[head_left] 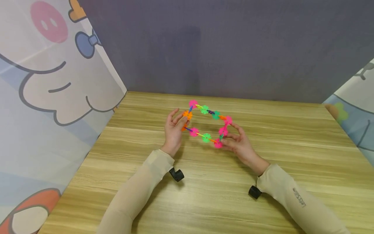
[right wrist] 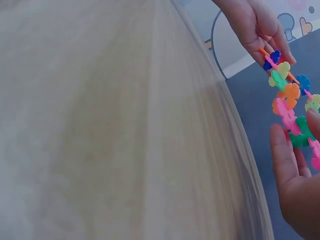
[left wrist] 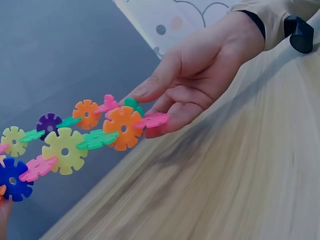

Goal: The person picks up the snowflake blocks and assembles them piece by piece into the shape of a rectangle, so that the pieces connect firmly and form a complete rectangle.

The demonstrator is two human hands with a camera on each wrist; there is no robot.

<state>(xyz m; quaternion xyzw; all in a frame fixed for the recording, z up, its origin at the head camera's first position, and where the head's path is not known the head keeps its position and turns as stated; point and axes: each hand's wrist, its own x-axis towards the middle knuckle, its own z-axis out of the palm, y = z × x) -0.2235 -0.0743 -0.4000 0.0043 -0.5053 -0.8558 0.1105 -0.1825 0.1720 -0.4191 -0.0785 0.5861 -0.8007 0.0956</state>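
Note:
A closed loop of interlocking snowflake discs (head_left: 206,137), in pink, green, orange, yellow, blue and purple, is held up over the table between both hands. My left hand (head_left: 174,131) pinches its left end at the orange discs, thumb toward me. At the opposite end, my right hand (head_left: 242,148) grips the loop by pink and green discs, fingers behind it. The left wrist view shows the right hand (left wrist: 200,75) with thumb and fingers around that end. In the right wrist view the left hand (right wrist: 252,25) holds the far end.
Beneath the hands lies a wood-grain table (head_left: 204,195). A grey partition (head_left: 233,48) rises along its back edge. Cartoon-printed panels (head_left: 23,130) stand at the left and right. Each sleeve carries a small black wrist camera (head_left: 177,175).

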